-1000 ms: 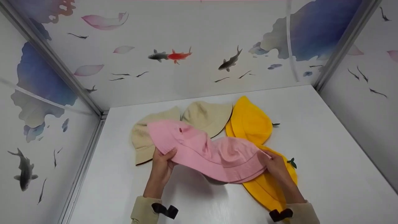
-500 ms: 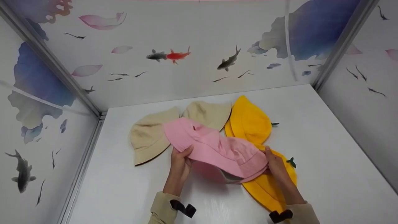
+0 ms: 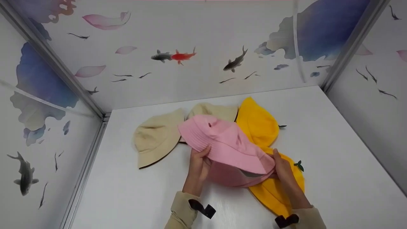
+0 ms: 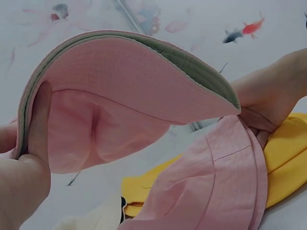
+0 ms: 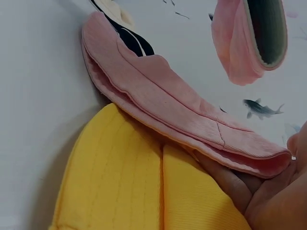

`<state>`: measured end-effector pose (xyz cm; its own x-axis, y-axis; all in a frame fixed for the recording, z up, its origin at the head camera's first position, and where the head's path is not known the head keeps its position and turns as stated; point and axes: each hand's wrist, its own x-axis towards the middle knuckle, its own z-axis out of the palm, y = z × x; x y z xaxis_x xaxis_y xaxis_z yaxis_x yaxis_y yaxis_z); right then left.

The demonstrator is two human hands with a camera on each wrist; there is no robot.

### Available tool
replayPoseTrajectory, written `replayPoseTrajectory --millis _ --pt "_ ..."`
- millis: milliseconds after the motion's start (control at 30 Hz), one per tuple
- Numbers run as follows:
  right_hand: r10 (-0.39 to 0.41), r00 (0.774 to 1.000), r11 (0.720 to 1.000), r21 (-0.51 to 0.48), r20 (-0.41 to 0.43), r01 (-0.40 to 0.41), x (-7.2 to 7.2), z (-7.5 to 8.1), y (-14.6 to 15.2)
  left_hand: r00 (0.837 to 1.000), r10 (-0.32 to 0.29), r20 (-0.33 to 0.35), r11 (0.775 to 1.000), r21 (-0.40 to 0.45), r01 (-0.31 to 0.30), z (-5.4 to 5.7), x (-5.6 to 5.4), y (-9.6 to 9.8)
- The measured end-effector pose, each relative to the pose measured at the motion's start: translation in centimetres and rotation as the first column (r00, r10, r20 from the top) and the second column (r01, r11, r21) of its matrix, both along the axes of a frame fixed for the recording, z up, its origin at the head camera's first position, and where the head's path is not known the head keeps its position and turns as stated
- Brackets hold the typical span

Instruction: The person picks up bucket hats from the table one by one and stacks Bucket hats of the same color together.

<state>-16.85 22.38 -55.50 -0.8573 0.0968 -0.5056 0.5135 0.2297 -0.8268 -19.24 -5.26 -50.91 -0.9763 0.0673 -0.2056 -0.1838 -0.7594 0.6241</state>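
Observation:
Two pink bucket hats overlap over the table. My left hand [image 3: 198, 163] pinches the brim of the upper pink hat [image 3: 219, 135], thumb on one side and fingers on the other. The left wrist view shows that hat's green lining [image 4: 192, 67] along its brim. The lower pink hat [image 4: 211, 177] hangs below it, partly hidden in the head view. At the right ends of the brims, my right hand [image 3: 284, 167] grips the lower hat's folded brim. A yellow bucket hat [image 3: 270, 192] lies beneath the right hand.
A beige bucket hat [image 3: 157, 136] lies at the left. Another beige hat [image 3: 208, 109] is behind the pink ones, partly covered. A second yellow hat [image 3: 259, 124] with a green stem lies at the back right. Printed panels [image 3: 203, 28] wall in the white table [image 3: 127, 197].
My left hand has moved right and slightly up with the upper pink hat, drawing it over the lower one and uncovering the left beige hat. The right hand has stayed nearly in place.

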Motion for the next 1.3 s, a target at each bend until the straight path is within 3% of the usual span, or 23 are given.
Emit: replayPoseTrajectory --millis 300,733,1000,1300 --pt "-0.017 1.000 1.000 -0.025 -0.026 0.016 0.0 -0.1 0.0 0.996 0.052 0.079 0.994 0.096 -0.060 -1.5 -0.1 1.8" --pt "-0.023 0.995 0.998 -0.053 -0.093 0.018 0.0 -0.1 -0.3 0.997 0.069 0.022 0.969 0.234 -0.073 -3.4 0.9 4.1" --pt "-0.080 0.997 0.989 -0.128 0.009 0.081 -0.1 -0.2 -0.2 0.997 0.070 0.040 0.984 0.160 -0.076 -4.7 1.7 3.0" --pt "-0.057 0.998 0.994 -0.087 0.007 0.058 -0.2 -0.5 -0.3 0.994 0.089 0.057 0.996 0.007 -0.089 -6.8 2.7 1.2"
